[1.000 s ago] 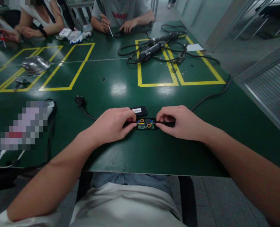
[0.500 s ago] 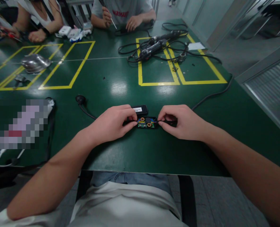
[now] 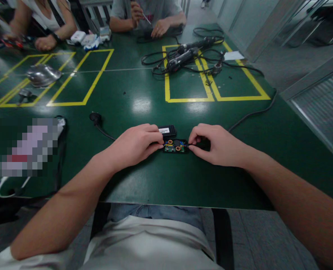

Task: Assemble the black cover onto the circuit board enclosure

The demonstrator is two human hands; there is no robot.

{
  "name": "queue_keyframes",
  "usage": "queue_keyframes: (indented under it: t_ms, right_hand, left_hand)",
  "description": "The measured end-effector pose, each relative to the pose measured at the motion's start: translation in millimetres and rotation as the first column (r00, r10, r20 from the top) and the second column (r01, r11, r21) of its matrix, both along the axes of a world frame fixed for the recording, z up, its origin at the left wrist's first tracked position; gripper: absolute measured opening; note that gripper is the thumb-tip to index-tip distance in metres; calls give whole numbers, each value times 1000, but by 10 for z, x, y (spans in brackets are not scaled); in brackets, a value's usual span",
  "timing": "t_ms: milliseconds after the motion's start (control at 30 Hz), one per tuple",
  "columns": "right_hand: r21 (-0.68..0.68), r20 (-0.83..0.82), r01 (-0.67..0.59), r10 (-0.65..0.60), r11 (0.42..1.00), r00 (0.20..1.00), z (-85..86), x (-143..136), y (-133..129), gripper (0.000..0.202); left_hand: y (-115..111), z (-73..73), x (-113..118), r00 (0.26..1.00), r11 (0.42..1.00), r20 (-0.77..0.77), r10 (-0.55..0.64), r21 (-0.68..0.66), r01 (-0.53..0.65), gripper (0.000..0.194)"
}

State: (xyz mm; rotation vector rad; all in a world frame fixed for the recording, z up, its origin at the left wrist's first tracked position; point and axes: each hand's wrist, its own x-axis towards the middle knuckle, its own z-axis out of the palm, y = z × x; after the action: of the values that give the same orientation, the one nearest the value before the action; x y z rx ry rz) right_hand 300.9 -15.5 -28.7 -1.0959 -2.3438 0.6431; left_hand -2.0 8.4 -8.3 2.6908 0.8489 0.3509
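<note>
A small black case with a bare circuit board [image 3: 175,146] lies on the green table, showing copper coils and coloured wires. My left hand [image 3: 139,144] pinches the cable at the case's left end; a cord runs from behind that hand to a black plug [image 3: 95,119]. At the right end, my right hand [image 3: 211,145] grips the black cable between thumb and forefinger. Just behind the board rests a black cover [image 3: 168,131] with a white label, partly hidden by my left fingers.
Dark handheld tools [image 3: 183,60] with coiled cords lie at the back right inside yellow tape. A shiny metal part [image 3: 43,75] sits at the left. A blurred-out object [image 3: 31,146] is at the near left. Across the table a person holds a thin tool [image 3: 146,18].
My hands stay at the two ends of the case, with only slight finger shifts. Across the table, the person's hand with the thin tool has moved right.
</note>
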Motion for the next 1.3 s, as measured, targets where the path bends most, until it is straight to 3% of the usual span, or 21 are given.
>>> queue_keyframes:
  t_ms: [267, 933, 1167, 1300]
  right_hand:
    - [-9, -53, 0, -1, 1000, 999, -49, 0, 6, 2]
    - [-21, -78, -30, 28, 999, 997, -52, 15, -9, 6]
    - [14, -67, -24, 25, 1000, 997, -47, 7, -21, 5]
    - [12, -36, -30, 31, 999, 999, -22, -2, -22, 4]
  left_hand:
    - [22, 3, -14, 999, 998, -8, -45, 40, 46, 20]
    - [-31, 9, -54, 1000, 996, 15, -3, -87, 5, 21]
    - [-33, 25, -55, 1000, 997, 16, 3, -80, -1, 26]
    - [-36, 6, -27, 996, 999, 83, 36, -11, -35, 20]
